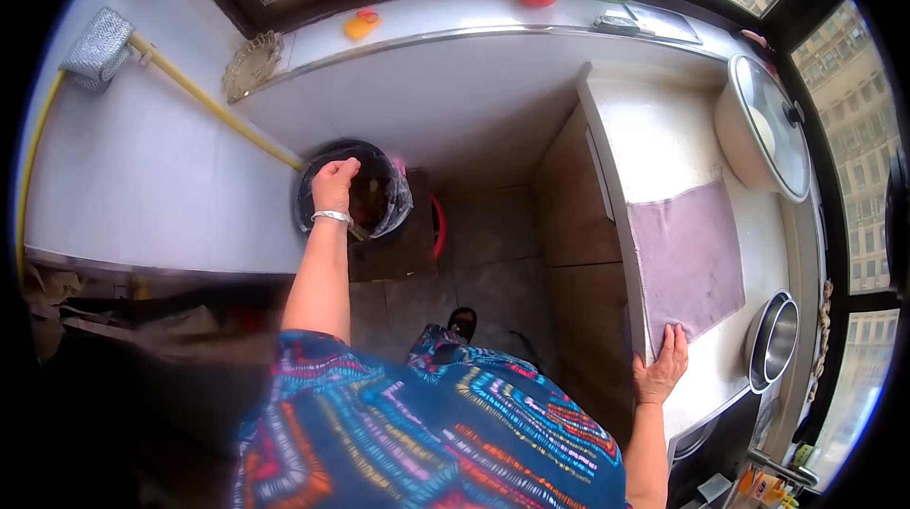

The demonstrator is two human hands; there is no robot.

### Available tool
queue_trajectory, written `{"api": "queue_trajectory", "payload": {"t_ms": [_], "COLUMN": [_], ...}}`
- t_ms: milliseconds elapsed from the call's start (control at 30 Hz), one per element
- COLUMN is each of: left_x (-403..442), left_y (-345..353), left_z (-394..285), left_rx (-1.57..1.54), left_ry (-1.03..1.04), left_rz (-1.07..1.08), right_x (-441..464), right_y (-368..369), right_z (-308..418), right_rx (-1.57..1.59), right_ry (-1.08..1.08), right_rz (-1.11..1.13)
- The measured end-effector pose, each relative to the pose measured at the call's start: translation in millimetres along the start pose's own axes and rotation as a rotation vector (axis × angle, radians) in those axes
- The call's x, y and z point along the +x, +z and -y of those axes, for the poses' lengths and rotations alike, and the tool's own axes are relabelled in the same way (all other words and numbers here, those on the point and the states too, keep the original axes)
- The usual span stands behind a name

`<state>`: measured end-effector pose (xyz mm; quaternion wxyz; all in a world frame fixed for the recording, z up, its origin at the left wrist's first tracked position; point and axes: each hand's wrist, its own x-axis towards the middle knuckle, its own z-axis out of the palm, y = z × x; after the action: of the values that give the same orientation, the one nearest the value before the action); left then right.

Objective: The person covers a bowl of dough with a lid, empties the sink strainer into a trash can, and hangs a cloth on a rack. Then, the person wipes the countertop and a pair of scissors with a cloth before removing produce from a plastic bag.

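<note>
Left hand (334,185) is curled closed over the lined bin (398,209) between 9 and 10 o'clock, can't tell if it's got anything. Right hand's (661,369) at 4, fingers loosely out on the mauve cloth (692,258), tabletop (656,141), 3 o'clock.

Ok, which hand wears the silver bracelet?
The left hand, above the bag-lined bin: the silver bracelet circles its wrist. The right hand, its fingers on the mauve cloth, has a bare wrist.

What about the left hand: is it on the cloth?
No, the left hand is over the lined bin, while the right hand touches the cloth.
</note>
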<state>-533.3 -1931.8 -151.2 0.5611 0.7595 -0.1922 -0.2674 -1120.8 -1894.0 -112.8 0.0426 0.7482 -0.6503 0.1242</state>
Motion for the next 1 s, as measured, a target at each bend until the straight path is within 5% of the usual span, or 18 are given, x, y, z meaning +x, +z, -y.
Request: {"api": "queue_trajectory", "payload": {"t_ms": [67,100,200,267,367,1000], "left_x": [2.5,-15.0,6.1,1.4,-0.8,7.0], "left_y": [-2.5,-4.1,-14.1,-18.9,-27.0,-31.3], "left_z": [18.1,4.7,44.6,43.0,32.5,43.2], "left_rx": [0.673,0.923,0.695,-0.103,-0.425,-0.521], "left_ry": [0.244,0.204,0.07,-0.256,-0.379,-0.315], "left_rz": [-0.136,-0.117,0.01,0.226,0.318,0.191], "right_x": [0.2,-0.3,-0.1,-0.4,-0.6,-1.3], "right_y": [0.4,0.5,1.5,0.1,1.5,2.5], "right_z": [0.3,0.0,-0.9,0.4,-0.9,-1.8], "right_rx": [-0.007,-0.013,-0.007,-0.01,-0.014,-0.025], "right_ry": [-0.003,-0.004,-0.022,-0.015,-0.014,-0.013], "right_rz": [-0.004,-0.009,-0.034,-0.024,-0.018,-0.005]}}
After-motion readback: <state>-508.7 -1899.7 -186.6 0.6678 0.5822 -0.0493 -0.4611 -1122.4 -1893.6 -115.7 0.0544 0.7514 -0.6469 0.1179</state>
